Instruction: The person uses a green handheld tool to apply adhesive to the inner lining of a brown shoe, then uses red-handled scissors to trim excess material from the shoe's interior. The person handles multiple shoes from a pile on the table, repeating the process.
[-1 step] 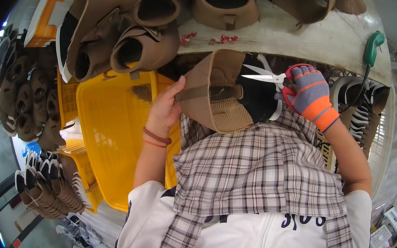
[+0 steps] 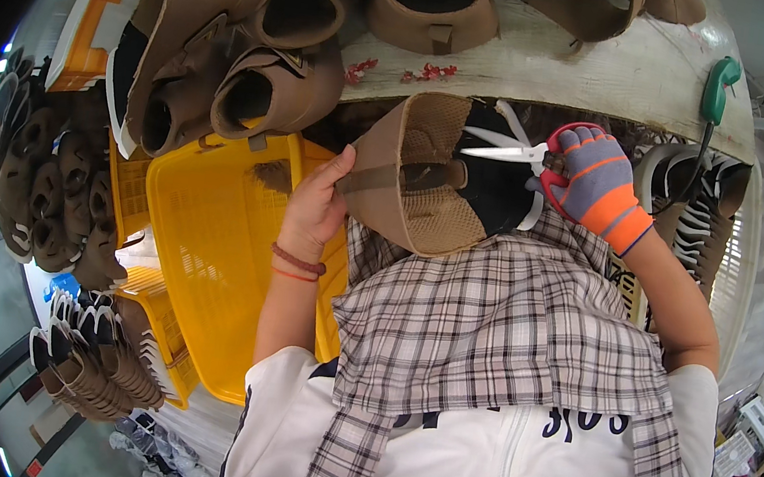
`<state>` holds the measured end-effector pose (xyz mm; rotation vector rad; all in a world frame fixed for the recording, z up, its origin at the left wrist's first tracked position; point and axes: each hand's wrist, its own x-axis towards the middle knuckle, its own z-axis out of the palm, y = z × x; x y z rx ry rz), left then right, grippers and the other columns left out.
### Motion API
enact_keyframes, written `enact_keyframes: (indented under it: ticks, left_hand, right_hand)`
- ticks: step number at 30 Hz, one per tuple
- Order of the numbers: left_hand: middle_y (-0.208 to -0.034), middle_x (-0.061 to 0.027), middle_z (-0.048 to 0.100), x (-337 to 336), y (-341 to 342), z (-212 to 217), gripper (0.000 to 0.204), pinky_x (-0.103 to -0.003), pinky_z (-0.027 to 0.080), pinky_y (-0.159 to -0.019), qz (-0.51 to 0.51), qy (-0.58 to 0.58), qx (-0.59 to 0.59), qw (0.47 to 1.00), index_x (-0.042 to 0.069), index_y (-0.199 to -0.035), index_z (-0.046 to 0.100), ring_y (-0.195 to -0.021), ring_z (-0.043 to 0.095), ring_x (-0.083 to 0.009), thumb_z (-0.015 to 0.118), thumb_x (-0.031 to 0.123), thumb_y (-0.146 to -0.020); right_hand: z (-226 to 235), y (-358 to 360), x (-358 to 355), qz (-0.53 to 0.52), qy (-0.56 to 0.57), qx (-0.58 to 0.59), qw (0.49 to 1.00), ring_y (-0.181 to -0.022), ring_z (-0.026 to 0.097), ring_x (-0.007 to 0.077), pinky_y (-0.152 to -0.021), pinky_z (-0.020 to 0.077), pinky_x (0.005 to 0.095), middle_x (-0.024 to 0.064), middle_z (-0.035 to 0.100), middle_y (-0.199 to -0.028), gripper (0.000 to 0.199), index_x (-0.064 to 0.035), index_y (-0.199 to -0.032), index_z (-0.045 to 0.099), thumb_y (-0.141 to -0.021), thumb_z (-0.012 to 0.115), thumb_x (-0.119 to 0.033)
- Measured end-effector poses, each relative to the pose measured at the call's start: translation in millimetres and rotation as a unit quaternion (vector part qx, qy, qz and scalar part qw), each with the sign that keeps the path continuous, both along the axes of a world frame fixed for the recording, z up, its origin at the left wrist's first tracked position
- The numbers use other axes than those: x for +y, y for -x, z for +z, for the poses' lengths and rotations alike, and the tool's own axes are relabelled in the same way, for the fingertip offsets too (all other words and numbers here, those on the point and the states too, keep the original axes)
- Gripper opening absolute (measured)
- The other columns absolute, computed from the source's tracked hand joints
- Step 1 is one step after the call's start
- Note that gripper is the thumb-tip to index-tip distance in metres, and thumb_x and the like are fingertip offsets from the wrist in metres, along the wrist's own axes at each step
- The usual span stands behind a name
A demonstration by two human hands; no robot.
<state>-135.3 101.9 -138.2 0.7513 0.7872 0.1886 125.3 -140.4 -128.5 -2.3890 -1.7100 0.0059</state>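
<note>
Head view: the bare left hand (image 2: 318, 199) grips the outer left side of a brown shoe upper (image 2: 372, 182), its thumb visible against the material, while the gloved right hand (image 2: 595, 178) grips red-handled scissors (image 2: 509, 151), blades spread over the dark lining; whether they touch it I cannot tell. The upper lies above the checked apron (image 2: 477, 323), near the table (image 2: 557, 83) edge, with a yellow basket (image 2: 191, 262) to the left. It looks light, bendable and unlikely to slip, probably stiffer toward the rounded brown end, so that end seems the best hold, clear of the blades.
</note>
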Motion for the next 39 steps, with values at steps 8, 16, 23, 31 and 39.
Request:
enact_keyframes:
  ticks: [8,16,23,31,39]
  left_hand:
    - [-0.115,-0.0182,0.06,0.9,13.7,-4.7,0.046,-0.043,0.049,-0.088,-0.04,0.01,0.002,0.999,-0.003,-0.126,0.048,-0.108,0.058,-0.027,0.05,0.032,-0.096]
    - [-0.121,-0.0177,0.057,-3.5,27.8,-11.3,0.046,-0.043,0.051,-0.087,-0.06,-0.015,0.007,0.998,-0.004,-0.129,0.045,-0.105,0.059,-0.0285,0.048,0.029,-0.097]
    - [-0.121,-0.017,0.057,-4.7,29.4,-10.9,0.044,-0.042,0.051,-0.088,-0.063,-0.035,0.019,0.997,-0.004,-0.129,0.045,-0.103,0.06,-0.028,0.047,0.027,-0.098]
    - [-0.111,-0.0175,0.061,-13.2,28.6,-1.7,0.042,-0.04,0.051,-0.086,-0.053,-0.046,0.033,0.997,-0.006,-0.123,0.049,-0.099,0.061,-0.027,0.044,0.028,-0.098]
    - [-0.109,-0.02,0.061,-8.5,32.6,-8.7,0.046,-0.04,0.051,-0.086,-0.057,-0.037,0.044,0.997,-0.009,-0.117,0.053,-0.097,0.061,-0.0276,0.045,0.031,-0.098]
  right_hand:
    - [-6.7,9.9,12.2,0.071,-0.012,0.065,0.995,-0.085,0.058,0.0292,-0.077,0.0459,0.0385,0.0107,0.061,-0.087,0.033,-0.0083,-0.09,0.058,-0.066,0.074,-0.025]
    - [11.5,22.5,0.2,0.138,0.173,0.133,0.966,-0.079,0.062,0.031,-0.071,0.049,0.0379,0.0127,0.063,-0.084,0.037,-0.0046,-0.095,0.062,-0.073,0.067,-0.034]
    - [7.5,31.2,15.3,0.156,0.231,0.151,0.948,-0.077,0.064,0.0313,-0.067,0.0501,0.0391,0.0134,0.065,-0.082,0.036,-0.0058,-0.095,0.064,-0.078,0.063,-0.038]
    - [20.9,29.3,19.3,0.143,0.314,0.107,0.933,-0.075,0.066,0.0288,-0.066,0.0511,0.0389,0.0117,0.066,-0.08,0.033,-0.0074,-0.094,0.064,-0.077,0.064,-0.035]
    - [9.2,21.8,2.8,0.145,0.17,0.097,0.97,-0.073,0.065,0.0288,-0.065,0.0513,0.0379,0.0107,0.065,-0.079,0.035,-0.008,-0.096,0.064,-0.077,0.065,-0.038]
